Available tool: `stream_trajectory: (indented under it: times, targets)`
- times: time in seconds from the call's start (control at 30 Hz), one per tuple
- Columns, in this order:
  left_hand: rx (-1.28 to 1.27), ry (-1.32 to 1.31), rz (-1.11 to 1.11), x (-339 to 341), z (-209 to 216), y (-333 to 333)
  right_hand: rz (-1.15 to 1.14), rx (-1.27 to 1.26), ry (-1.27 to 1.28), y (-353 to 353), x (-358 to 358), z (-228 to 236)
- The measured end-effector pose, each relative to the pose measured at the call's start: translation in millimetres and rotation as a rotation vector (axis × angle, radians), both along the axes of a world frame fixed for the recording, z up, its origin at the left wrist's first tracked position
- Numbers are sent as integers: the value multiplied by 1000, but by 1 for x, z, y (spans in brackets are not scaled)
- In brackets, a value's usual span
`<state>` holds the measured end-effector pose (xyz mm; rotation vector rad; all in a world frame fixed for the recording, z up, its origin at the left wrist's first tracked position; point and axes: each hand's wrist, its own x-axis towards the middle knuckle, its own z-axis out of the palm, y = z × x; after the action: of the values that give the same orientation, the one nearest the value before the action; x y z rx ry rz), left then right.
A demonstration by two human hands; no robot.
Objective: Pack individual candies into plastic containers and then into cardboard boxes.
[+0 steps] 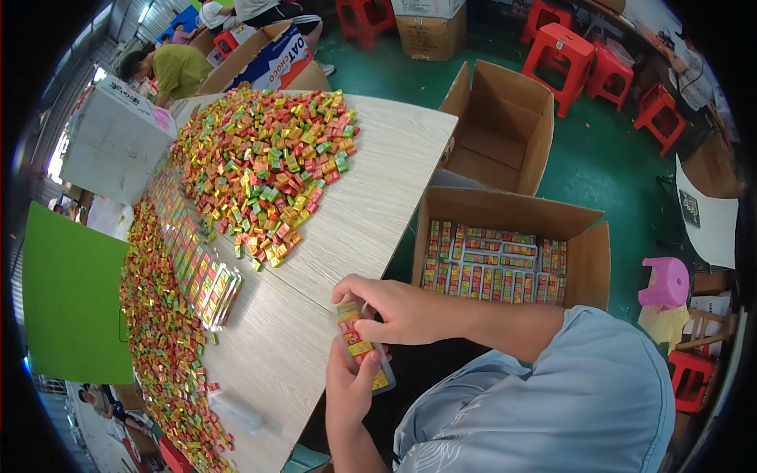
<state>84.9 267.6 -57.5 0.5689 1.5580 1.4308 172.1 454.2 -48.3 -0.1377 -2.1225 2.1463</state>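
My left hand (351,386) and my right hand (390,309) hold one narrow clear plastic pack (357,344) over the table's near edge. Small wrapped pieces in red and yellow sit in a row inside it. The left hand grips the lower part from below, thumb along its side. Right-hand fingers close round the upper end, with the thumb pressed on its face; some of these fingertips are hidden. Left of the hands lies a row of similar filled clear packs (206,285). A large heap of small wrapped pieces (268,169) spreads beyond them on the pale wooden table (378,169).
An open cardboard box (591,272) at the right contains several rows of filled packs. Behind it stands another open box (505,118). More loose pieces (162,331) and clear plastic packaging (235,411) lie at the left. Red stools (558,59) stand on the green floor; people work farther back.
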Motion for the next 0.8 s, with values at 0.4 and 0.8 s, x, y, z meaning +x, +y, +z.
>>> stream_trajectory:
  times: [0.4, 0.8]
  targets:
    - [-91, 27, -143, 32, -54, 34, -250, -433, -173, -20, 81, -82]
    - [-233, -7, -204, 45, -81, 30, -216, -469, -338, -17, 92, -114]
